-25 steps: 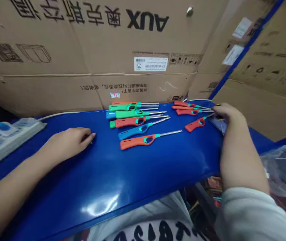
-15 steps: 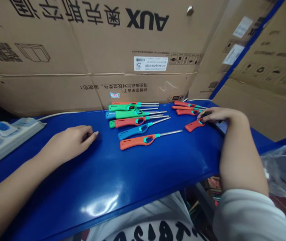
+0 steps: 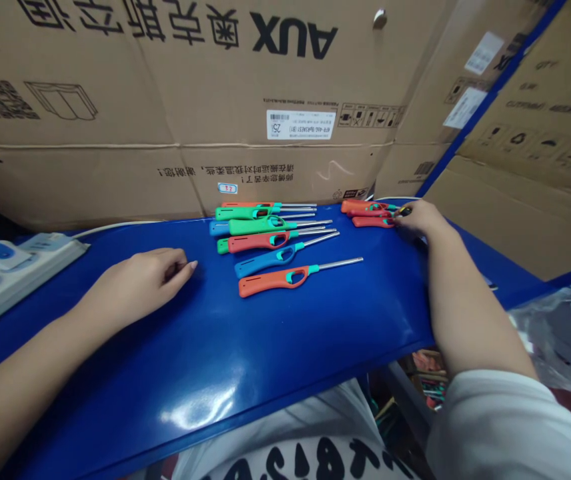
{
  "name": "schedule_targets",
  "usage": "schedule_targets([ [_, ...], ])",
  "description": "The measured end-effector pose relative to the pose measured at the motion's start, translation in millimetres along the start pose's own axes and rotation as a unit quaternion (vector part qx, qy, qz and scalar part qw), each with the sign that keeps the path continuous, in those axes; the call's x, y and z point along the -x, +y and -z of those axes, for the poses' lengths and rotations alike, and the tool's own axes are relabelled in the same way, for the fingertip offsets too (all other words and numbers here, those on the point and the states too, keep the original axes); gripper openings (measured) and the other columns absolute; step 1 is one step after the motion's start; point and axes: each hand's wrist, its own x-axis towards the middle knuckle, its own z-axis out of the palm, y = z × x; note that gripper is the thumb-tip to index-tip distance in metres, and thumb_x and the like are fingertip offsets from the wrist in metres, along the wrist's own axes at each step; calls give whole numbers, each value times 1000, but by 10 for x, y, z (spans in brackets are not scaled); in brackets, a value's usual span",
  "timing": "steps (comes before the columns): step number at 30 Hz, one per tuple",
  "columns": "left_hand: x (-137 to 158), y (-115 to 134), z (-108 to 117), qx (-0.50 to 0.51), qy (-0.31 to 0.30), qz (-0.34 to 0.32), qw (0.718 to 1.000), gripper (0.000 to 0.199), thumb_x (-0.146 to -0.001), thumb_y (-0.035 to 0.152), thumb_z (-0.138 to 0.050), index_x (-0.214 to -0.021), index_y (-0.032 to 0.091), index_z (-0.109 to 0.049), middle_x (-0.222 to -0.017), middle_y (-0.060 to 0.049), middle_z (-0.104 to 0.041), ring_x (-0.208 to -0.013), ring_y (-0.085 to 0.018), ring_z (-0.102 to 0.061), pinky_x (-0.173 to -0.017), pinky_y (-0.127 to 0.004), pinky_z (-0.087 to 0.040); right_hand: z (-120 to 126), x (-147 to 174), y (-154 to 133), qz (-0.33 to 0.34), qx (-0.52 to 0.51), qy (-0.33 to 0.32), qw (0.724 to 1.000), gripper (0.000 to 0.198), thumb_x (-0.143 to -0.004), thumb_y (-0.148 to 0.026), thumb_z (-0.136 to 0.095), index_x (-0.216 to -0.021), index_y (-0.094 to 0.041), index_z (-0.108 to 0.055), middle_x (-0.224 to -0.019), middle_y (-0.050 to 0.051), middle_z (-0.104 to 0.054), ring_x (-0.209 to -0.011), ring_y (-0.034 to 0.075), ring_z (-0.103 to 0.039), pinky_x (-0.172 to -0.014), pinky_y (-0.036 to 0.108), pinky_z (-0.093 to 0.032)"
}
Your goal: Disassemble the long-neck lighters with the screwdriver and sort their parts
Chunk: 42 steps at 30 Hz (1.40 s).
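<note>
Find left hand point(image 3: 148, 275) resting on the table point(image 3: 290, 347), fingers loosely curled, thumb extended, nothing visible in hold. Find right hand point(image 3: 423, 220) at the far right, fingers bent over the rod ends of the right-hand lighters point(image 3: 371, 222). Cannot tell degree of closure, nor whether gripping a lighter or only touching. Note a small yellow-and-black item point(image 3: 405, 211) at the fingertips; too small to identify.

Locate the left-hand lighters point(image 3: 253, 227) near the rear centre of the table, between both hands: handles in orange, green, blue and red, pointing left; metal rods pointing right. Note overlap toward the rear, with one blue and one green handle partly covered. Note front blue lighter point(image 3: 260, 263) and front orange lighter point(image 3: 270, 284) lying separately, nearer the table's front edge.

Assess progress as partial. Count as done, judging from present layout: two separate groups, handles facing the same way, right-hand group packed close in orange and red. Count as apparently unfinished: handling at the right-hand group, with right hand not yet clear of it. Note spacing across the left-hand group as uneven. Cannot confirm completion from this view.
</note>
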Motion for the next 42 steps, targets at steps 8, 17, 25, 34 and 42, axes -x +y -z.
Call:
schedule_targets([
  [8,105,304,-259,81,102,-193,973,34,-101,49,-45,-113,21,-60,-117,-9,-64,-109,-28,-59,-96,-41,-47,-2,28,-561,-51,-54,117,990,10,-79,-19,-64,-69,-19,-59,-61,-2,-48,-57,12,-41,-61,29,-35],
  [17,139,504,-426,144,85,-233,958,44,-102,44,-49,-140,22,-51,-140,-10,-56,-130,-27,-53,-112,-42,-44,-306,703,-1994,264,-364,-78,890,35,-89,-47,-64,-70,-17,-68,-69,1,-62,-67,12,-55,-66,24,-43],
  [25,145,536,-451,183,88,-228,952,35,-100,36,-52,-130,19,-61,-126,-12,-58,-117,-27,-60,-105,-44,-51,-429,1222,-2753,457,-289,-118,833,23,-94,-40,-61,-82,-20,-58,-71,-3,-59,-66,11,-48,-67,25,-38],
  [34,220,510,-435,234,65,-230,942,26,-91,24,-61,-117,19,-65,-119,-10,-65,-116,-27,-60,-105,-46,-50,-629,1372,-2853,537,-241,-42,807,15,-96,-27,-55,-83,-19,-55,-69,-3,-57,-61,9,-46,-66,23,-37],
  [42,236,462,-453,246,55,-248,935,27,-91,23,-63,-118,20,-67,-117,-9,-64,-116,-26,-59,-106,-44,-49,-639,1412,-2793,523,-226,-41,821,14,-96,-26,-56,-84,-19,-55,-69,-4,-58,-60,8,-47,-65,23,-38],
])
